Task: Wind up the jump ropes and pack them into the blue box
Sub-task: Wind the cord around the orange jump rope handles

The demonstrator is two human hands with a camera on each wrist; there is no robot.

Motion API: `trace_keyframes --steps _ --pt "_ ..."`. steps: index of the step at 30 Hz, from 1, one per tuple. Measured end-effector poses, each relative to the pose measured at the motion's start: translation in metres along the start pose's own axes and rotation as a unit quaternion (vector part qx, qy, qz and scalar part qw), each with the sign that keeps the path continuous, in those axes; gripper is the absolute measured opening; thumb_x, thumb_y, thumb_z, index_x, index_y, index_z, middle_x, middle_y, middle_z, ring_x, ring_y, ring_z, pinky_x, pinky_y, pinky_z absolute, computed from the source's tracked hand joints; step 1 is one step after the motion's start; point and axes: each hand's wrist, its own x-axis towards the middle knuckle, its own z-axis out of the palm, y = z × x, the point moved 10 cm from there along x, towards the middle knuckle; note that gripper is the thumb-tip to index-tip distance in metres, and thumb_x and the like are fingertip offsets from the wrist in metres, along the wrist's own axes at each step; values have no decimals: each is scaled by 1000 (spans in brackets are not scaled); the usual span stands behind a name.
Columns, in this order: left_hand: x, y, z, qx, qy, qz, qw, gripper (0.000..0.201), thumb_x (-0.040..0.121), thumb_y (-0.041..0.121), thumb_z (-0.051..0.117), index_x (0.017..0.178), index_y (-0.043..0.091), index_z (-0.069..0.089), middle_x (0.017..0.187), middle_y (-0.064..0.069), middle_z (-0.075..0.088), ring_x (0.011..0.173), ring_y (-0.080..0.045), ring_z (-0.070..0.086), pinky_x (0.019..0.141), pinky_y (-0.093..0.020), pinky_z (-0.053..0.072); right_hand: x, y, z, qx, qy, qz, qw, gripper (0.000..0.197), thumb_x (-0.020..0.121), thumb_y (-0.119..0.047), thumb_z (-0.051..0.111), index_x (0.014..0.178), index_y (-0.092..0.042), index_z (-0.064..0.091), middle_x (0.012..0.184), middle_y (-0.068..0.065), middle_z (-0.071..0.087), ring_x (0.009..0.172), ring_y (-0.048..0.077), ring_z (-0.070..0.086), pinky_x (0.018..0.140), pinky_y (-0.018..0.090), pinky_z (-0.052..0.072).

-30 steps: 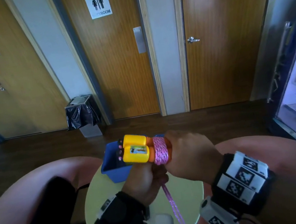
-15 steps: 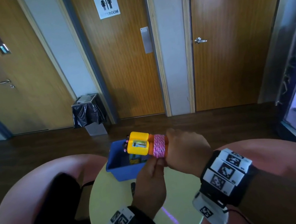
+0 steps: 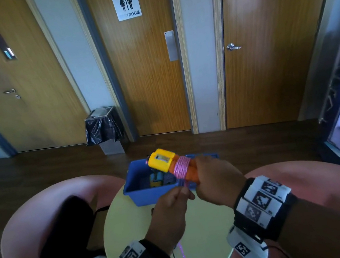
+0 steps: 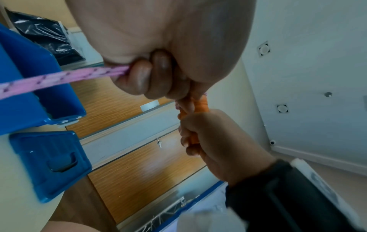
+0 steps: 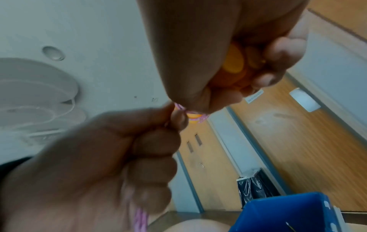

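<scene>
While the right hand wraps its fingers round the orange handles of the jump rope, holding them level just above the near rim of the blue box, the left hand pinches the pink rope between thumb and fingers right below the wound coil. So both grips are closed: the right on the handles, the left on the rope. Yellow counter heads stick out past the coil toward the left, over the box. From the left hand the loose rope hangs down over the pale round surface. Inside the box lies another bundle, its details too dim to make out. Pink chairs flank the surface.
</scene>
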Motion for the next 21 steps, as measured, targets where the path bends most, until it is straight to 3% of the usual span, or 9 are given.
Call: trace_keyframes --steps 2,4,7,11,14,16,19,21 --pt "-3 -1 8 41 -36 18 998 29 103 20 46 80 20 63 48 13 44 51 -6 37 55 -25 30 5 8 -3 -12 -2 22 1000 37 81 -20 64 114 -12 50 105 6 62 85 23 61 69 30 43" --pt "-4 -1 13 70 -70 25 995 29 103 17 45 79 20 61 52 17 49 52 -3 41 55 -21 30 9 18 2 -38 -19 43 998 42 83 -20 65 121 -12 49 112 7 62 95 24 63 74 32 49" --pt "-1 3 14 119 -99 28 988 30 102 25 48 74 27 58 62 10 52 57 0 47 57 -18 33 10 28 17 -93 -49 60 993 41 86 -21 63 123 -15 49 116 4 62 100 23 64 83 36 56" --pt "10 11 13 248 -170 85 950 30 96 33 57 66 29 53 66 5 52 63 -4 50 60 -24 36 4 28 42 -219 -89 34 971 33 91 -17 58 122 -12 49 116 7 59 101 27 62 77 38 56" --pt "13 17 11 322 -220 140 910 28 91 35 66 69 21 55 63 6 47 58 -4 44 56 -19 30 -4 26 60 -299 -132 -13 945 25 94 -11 52 119 -9 54 114 11 61 100 30 63 69 38 49" --pt "16 17 11 346 -247 155 892 22 91 35 67 74 24 60 65 11 50 60 2 47 55 -13 29 -13 19 70 -325 -169 -58 929 22 93 -9 54 114 -9 59 109 9 64 98 31 66 72 37 52" --pt "23 15 6 320 -270 146 896 10 91 36 69 93 28 75 73 28 61 71 15 55 64 -4 35 -34 0 74 -314 -197 -134 919 26 87 -13 62 114 -12 61 109 6 65 98 30 68 74 37 55" --pt "24 13 5 264 -298 134 908 14 90 35 71 103 34 76 85 35 67 82 14 62 75 -9 46 -49 -14 66 -285 -194 -183 920 29 87 -15 62 116 -13 57 110 8 63 97 31 65 72 38 52"
